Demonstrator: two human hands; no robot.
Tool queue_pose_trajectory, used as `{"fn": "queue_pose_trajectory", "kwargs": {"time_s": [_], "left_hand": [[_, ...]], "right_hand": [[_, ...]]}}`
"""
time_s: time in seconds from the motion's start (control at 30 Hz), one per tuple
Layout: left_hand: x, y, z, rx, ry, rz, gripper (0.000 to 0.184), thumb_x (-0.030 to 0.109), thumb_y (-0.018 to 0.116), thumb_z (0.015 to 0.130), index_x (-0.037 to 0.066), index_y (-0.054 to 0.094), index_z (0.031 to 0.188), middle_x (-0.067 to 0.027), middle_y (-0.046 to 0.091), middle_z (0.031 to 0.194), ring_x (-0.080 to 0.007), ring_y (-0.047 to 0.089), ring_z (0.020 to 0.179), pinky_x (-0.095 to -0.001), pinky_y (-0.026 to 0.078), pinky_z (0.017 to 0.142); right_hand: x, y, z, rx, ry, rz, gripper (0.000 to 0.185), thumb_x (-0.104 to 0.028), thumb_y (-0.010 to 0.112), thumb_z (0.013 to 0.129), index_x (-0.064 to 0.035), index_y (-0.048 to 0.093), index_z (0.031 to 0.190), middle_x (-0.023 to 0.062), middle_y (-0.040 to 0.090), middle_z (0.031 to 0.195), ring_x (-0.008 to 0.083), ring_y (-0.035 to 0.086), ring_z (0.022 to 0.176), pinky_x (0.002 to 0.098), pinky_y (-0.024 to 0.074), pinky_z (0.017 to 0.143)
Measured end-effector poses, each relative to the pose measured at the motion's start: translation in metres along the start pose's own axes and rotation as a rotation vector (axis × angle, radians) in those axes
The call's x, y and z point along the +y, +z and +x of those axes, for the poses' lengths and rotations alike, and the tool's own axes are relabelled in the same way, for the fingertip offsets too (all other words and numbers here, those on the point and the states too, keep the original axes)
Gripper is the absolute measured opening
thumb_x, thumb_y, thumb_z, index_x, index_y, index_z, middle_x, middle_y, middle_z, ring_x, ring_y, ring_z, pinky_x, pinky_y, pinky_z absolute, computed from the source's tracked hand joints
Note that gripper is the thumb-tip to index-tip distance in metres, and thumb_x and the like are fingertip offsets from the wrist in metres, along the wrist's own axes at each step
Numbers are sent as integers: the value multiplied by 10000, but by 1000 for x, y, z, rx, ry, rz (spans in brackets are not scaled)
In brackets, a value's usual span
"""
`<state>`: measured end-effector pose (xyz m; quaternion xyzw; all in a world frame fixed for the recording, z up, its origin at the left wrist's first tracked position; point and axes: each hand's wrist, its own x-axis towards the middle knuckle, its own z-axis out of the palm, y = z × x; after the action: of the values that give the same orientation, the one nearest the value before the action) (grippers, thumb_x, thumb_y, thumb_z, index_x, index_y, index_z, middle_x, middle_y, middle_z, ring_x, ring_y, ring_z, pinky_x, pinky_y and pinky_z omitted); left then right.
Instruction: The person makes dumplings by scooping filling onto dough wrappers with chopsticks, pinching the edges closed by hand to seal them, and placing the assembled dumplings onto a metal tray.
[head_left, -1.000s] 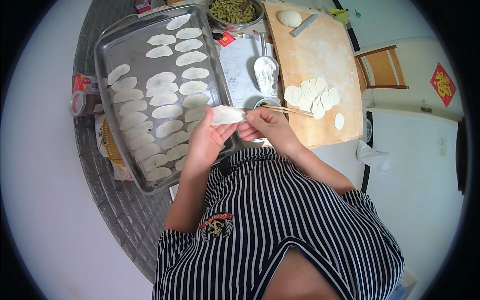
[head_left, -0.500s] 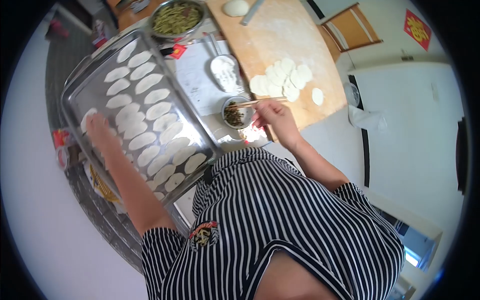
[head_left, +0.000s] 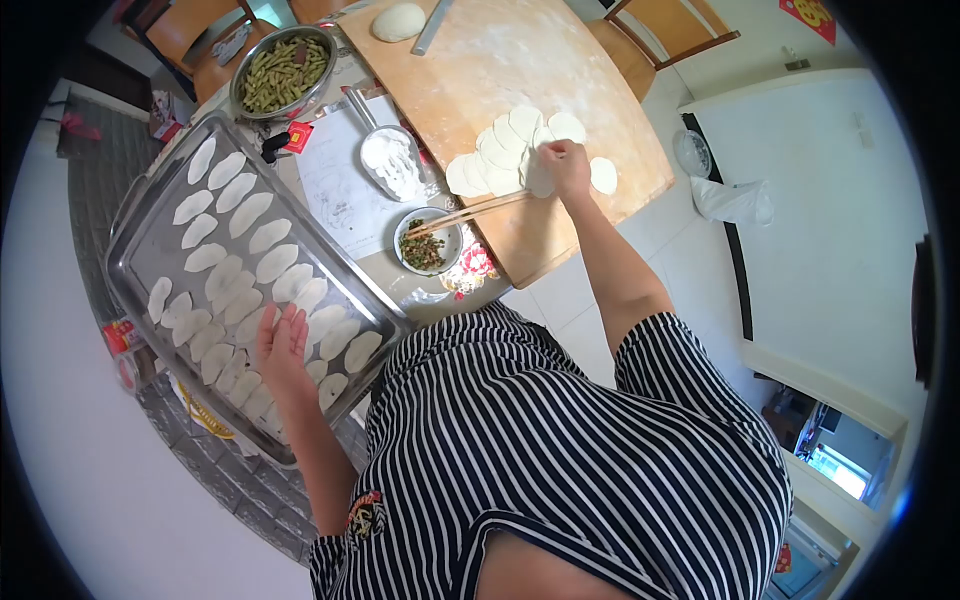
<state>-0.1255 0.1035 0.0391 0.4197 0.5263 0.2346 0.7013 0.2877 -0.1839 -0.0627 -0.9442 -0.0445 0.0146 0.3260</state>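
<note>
My right hand (head_left: pixel 566 168) is over the wooden board, fingers pinched on a round dough wrapper (head_left: pixel 539 180) at the edge of a pile of overlapping wrappers (head_left: pixel 497 152). My left hand (head_left: pixel 283 345) is open, palm up and fingers spread, above the metal tray (head_left: pixel 155 240). Rows of filled dumplings (head_left: pixel 250 213) lie on that tray. Between the hands stands a bowl of chopped filling (head_left: pixel 424 252). A pair of chopsticks (head_left: pixel 480 209) leans in it, the far ends reaching over the board.
A scoop of flour (head_left: pixel 392 160) lies on paper (head_left: pixel 340 190) beside the bowl. A steel basin of green pods (head_left: pixel 287 75) stands behind the tray. On the floured board (head_left: pixel 590 80) are a dough lump (head_left: pixel 398 21), a long flat bar (head_left: pixel 431 27) and a single wrapper (head_left: pixel 603 176).
My right hand has let go of the chopsticks and moved onto the wrapper pile, pinching one. My left hand has left the dumpling at the tray's left side and turned palm up nearer my body.
</note>
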Motion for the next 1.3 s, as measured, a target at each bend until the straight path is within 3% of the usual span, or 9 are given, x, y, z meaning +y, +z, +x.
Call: {"fn": "queue_pose_trajectory", "kwargs": {"time_s": [0.07,0.3,0.37,0.6,0.9,1.03,1.07,1.17,1.3], "left_hand": [[1,7,-9,-20,14,34,374,100,493,980,-22,463,1332,-177,595,1225,-249,610,1111,-319,477,970],[2,33,-22,-67,18,79,332,87,499,974,-23,517,1287,-152,621,1183,-215,621,1085,-296,501,939],[3,47,-25,-94,19,115,321,82,496,976,-25,527,1277,-150,628,1167,-216,625,1073,-298,502,937],[-6,90,-38,-138,24,122,279,77,507,974,-31,559,1226,-147,642,1129,-218,637,1035,-304,505,927],[-25,133,-57,-226,3,141,290,76,506,976,-42,550,1237,-151,643,1129,-217,632,1049,-298,510,934],[-33,155,-66,-243,15,130,290,82,508,980,-46,553,1236,-148,643,1133,-209,631,1050,-295,510,936],[-35,160,-69,-244,10,125,290,83,506,982,-47,554,1237,-146,643,1133,-207,630,1051,-294,509,937],[-36,175,-80,-245,15,104,276,82,515,980,-44,570,1218,-136,646,1103,-200,633,1034,-303,498,948],[-40,178,-89,-217,39,132,275,79,507,982,-44,572,1219,-134,646,1104,-203,633,1033,-308,495,955]], "right_hand": [[-11,1,2,-80,-90,-131,260,-303,728,791,-102,702,954,86,601,1061,247,609,955,365,489,847],[14,8,-4,68,-309,-153,105,-194,694,809,-115,689,878,45,630,943,258,607,891,382,492,795],[17,7,-1,151,-573,-335,73,-203,693,795,-144,676,834,28,633,903,254,605,879,392,490,775],[28,3,3,136,-619,-425,77,-148,675,810,-75,676,835,55,644,887,263,603,851,380,494,749],[38,-5,10,-20,-409,-162,129,-151,662,842,-41,686,906,105,653,927,265,595,899,373,501,803],[-11,-22,-3,-180,-521,-173,155,-157,660,842,-72,707,963,105,672,982,290,593,939,391,489,843],[-23,-22,-9,-299,-562,134,160,-161,656,844,-87,711,976,94,679,1004,296,594,959,393,483,863],[-38,16,-8,-579,-905,102,197,-151,640,846,-85,696,1024,87,674,1062,281,584,1043,383,458,940],[-55,57,-8,-515,-1117,67,228,-159,628,833,-98,682,1046,80,660,1092,281,578,1057,390,454,939]]}}
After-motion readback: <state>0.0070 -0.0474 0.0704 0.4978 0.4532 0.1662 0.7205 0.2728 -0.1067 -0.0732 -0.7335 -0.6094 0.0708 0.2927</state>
